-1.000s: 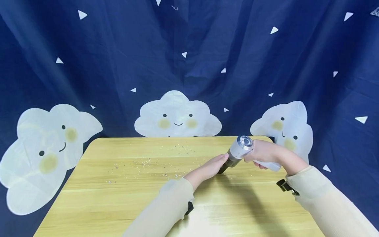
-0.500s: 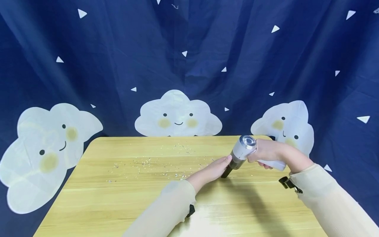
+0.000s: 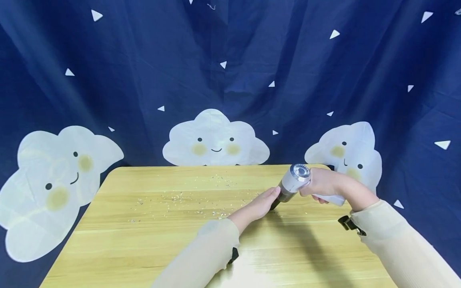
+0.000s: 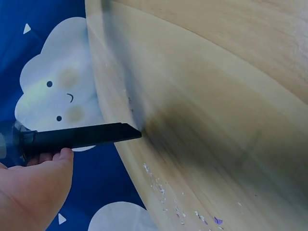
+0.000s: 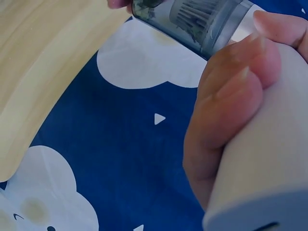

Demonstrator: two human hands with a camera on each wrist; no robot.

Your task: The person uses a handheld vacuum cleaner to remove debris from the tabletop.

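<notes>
I see the handheld vacuum (image 3: 292,180) between the 2 hands, tilted over the right side of the worktop (image 3: 151,252). The right hand (image 3: 322,185) is clamped round its pale handle (image 5: 269,139), fingers (image 5: 231,108) curled on 1 side and thumb on the other, with the handle's end sticking out past them. The left hand (image 3: 260,204) grips the front, where the smoky clear dust cup (image 5: 180,21) meets the black nozzle (image 4: 82,136); its fingertips curl at the nozzle's base. The nozzle runs beyond those fingers, slanting down to the wood, though I can't tell whether its tip touches. White and purple scraps (image 3: 177,197) lie scattered mostly to the left of the tip. A blue curtain (image 3: 144,72) printed with 3 smiling clouds hangs behind.
</notes>
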